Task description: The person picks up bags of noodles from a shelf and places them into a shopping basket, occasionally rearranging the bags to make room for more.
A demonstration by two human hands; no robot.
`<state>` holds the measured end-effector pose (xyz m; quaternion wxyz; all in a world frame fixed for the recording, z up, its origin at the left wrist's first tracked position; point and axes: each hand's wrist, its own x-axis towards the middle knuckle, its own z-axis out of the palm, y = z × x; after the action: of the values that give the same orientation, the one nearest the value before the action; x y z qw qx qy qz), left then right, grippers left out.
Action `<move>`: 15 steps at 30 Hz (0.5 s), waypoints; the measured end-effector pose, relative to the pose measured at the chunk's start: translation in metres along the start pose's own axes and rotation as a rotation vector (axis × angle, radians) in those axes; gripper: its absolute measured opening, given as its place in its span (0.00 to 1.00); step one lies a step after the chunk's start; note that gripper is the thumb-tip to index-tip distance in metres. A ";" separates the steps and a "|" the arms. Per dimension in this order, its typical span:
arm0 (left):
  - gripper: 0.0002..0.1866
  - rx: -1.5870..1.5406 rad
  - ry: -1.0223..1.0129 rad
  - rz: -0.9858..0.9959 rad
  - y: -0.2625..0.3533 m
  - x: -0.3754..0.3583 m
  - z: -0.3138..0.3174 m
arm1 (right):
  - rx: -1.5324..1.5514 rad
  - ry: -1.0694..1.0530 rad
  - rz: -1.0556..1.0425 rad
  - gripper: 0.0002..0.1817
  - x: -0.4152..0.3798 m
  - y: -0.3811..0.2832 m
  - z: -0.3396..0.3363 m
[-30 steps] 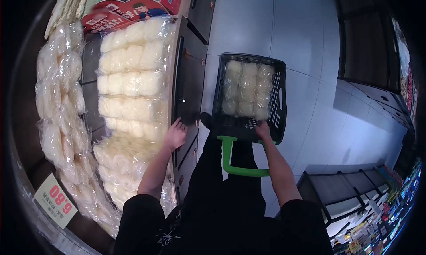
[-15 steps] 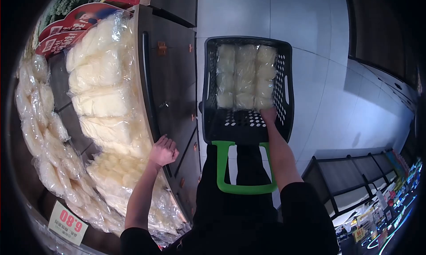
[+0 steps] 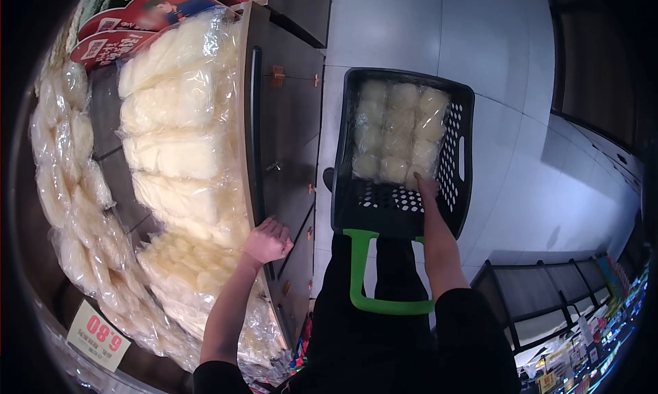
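Observation:
A black basket (image 3: 404,214) with a green handle (image 3: 360,271) stands below me, between the shelf and the floor on the right. Inside it lies a clear plastic pack of pale round bundles (image 3: 397,130). My right hand (image 3: 428,188) reaches into the basket and grips the near right corner of that pack, fingers partly hidden. My left hand (image 3: 269,240) is closed in a fist beside the shelf's dark edge rail; nothing shows in it. Left of it, several clear bags of pale noodle-like food (image 3: 181,154) lie in rows on the shelf.
A price card (image 3: 98,336) stands at the lower left. Red signs (image 3: 113,44) rise behind the bags. Grey tiled floor (image 3: 507,58) stretches to the right of the basket. A dark display rack (image 3: 541,298) stands at the lower right.
The whole view has shifted, so the basket, shelf and hands appear farther right and slightly lower. My right hand stays at the corner of the pack, and my left hand stays closed.

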<state>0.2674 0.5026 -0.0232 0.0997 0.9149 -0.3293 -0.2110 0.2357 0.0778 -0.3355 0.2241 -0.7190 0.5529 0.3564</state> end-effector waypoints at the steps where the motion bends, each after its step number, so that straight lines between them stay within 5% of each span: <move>1: 0.07 -0.007 0.019 0.007 0.000 0.001 -0.001 | 0.000 -0.001 -0.005 0.56 0.000 0.002 0.000; 3: 0.07 0.016 -0.002 0.004 0.000 -0.001 0.000 | 0.460 -0.103 -0.319 0.46 0.012 0.016 0.008; 6: 0.07 0.047 -0.030 0.004 -0.001 -0.002 0.002 | 0.446 -0.083 -0.229 0.34 -0.008 0.006 -0.012; 11: 0.09 0.072 -0.057 0.006 -0.003 -0.007 0.005 | 0.649 -0.184 -0.446 0.33 -0.070 -0.015 -0.070; 15: 0.12 0.055 -0.096 0.002 -0.002 -0.012 0.005 | 0.775 -0.437 -0.282 0.33 -0.145 -0.032 -0.145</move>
<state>0.2575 0.5117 -0.0245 0.0585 0.9059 -0.3402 -0.2455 0.2854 0.0754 -0.1344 0.6338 -0.5585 0.4820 0.2325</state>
